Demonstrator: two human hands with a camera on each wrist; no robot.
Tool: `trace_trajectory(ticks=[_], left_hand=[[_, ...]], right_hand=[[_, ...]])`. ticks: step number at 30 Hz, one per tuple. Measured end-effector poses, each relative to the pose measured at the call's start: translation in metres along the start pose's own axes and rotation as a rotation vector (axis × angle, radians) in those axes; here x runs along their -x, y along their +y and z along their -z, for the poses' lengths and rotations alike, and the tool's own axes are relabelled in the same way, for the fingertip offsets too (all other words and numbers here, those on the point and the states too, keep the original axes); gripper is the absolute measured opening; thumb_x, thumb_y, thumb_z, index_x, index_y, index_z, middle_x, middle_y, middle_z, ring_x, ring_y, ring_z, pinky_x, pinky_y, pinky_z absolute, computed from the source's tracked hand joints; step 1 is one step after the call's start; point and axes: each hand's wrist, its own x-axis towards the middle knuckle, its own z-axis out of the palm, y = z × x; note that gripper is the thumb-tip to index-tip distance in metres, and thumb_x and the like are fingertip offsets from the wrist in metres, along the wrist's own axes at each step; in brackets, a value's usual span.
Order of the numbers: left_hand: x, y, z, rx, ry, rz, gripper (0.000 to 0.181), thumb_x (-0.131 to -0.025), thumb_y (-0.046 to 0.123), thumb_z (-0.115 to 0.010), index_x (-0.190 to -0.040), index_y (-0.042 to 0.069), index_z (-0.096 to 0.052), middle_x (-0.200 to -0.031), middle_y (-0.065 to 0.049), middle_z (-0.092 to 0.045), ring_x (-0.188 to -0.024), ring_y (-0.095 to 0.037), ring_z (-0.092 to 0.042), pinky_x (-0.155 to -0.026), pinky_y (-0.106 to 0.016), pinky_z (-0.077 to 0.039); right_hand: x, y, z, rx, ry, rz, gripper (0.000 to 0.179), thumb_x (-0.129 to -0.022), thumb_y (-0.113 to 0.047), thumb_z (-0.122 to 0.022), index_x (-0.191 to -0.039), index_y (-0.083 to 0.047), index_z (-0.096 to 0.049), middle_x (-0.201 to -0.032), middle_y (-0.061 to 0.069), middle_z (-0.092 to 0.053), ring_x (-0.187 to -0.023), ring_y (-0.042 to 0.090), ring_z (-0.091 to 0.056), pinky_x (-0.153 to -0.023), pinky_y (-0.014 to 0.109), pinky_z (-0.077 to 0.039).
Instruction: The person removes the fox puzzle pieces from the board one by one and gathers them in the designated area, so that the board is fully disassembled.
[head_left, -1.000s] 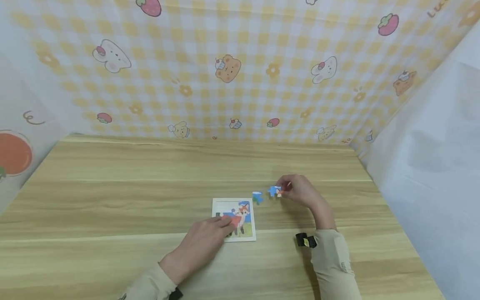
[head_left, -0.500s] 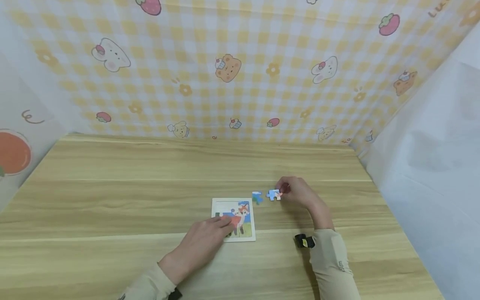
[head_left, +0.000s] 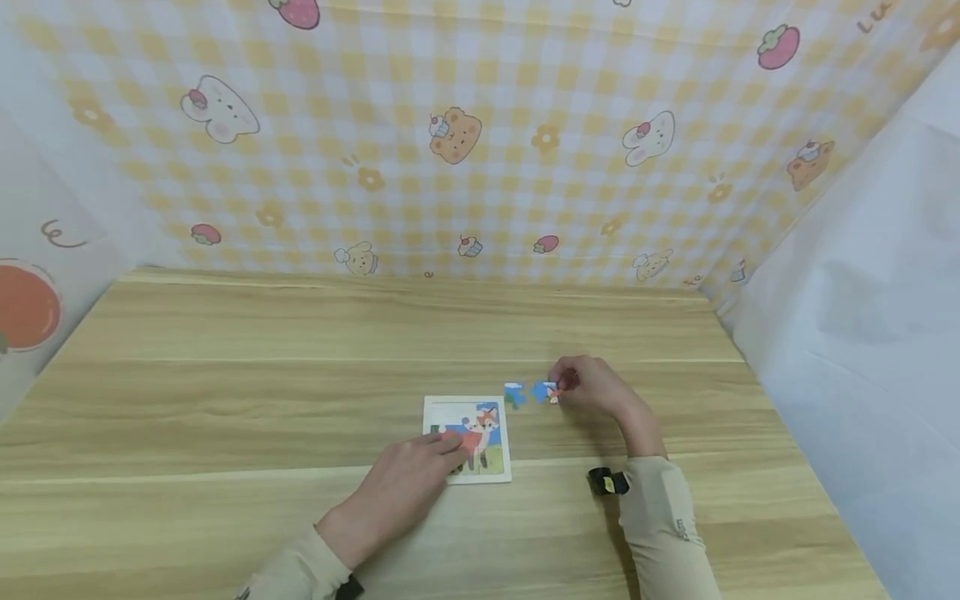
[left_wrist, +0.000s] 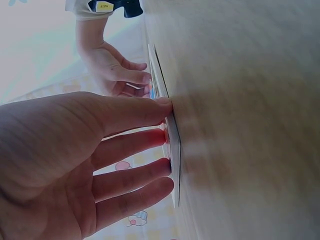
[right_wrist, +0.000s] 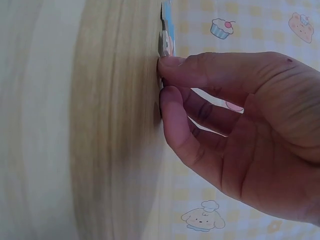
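Note:
My left hand [head_left: 401,487] rests on a small square jigsaw puzzle with a white frame [head_left: 505,454] and a fox picture. In the left wrist view its fingers [left_wrist: 131,172] lie nearly straight over the board, with the thumb at the near edge. The puzzle's upper left part shows bare white backing. To the right, thumb and index finger of my right hand [head_left: 596,387] pinch the right end of a blue jigsaw piece [head_left: 541,392] with an orange and white patch. A second blue and green piece [head_left: 513,393] lies between it and the frame.
The wood-grain table [head_left: 262,400] extends all round the puzzle. Behind it hangs a yellow checked cloth [head_left: 405,200] with cartoon prints, and a white sheet [head_left: 862,292] stands on the right. A black strap [head_left: 609,482] sits at the right wrist.
My right hand has come slightly nearer and left, and its piece has moved down and left towards the second piece, changing its tilt. The left hand has stayed on the puzzle.

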Motion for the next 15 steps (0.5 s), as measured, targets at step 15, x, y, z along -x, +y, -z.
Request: trace_trajectory(ticks=[15], left_hand=[[-0.0002, -0.0003, -0.0006, 0.026, 0.002, 0.023, 0.031, -0.080, 0.002, -0.061, -0.109, 0.012, -0.069, -0.119, -0.004, -0.062, -0.105, -0.022, -0.060, -0.071, -0.034, -0.054]], right_hand=[[-0.0026, 0.0008, -0.0013, 0.015, -0.004, -0.005, 0.018, -0.076, 0.006, -0.068, -0.090, -0.002, -0.061, -0.078, 0.004, -0.058, -0.074, 0.017, -0.052, -0.067, 0.031, -0.045]])
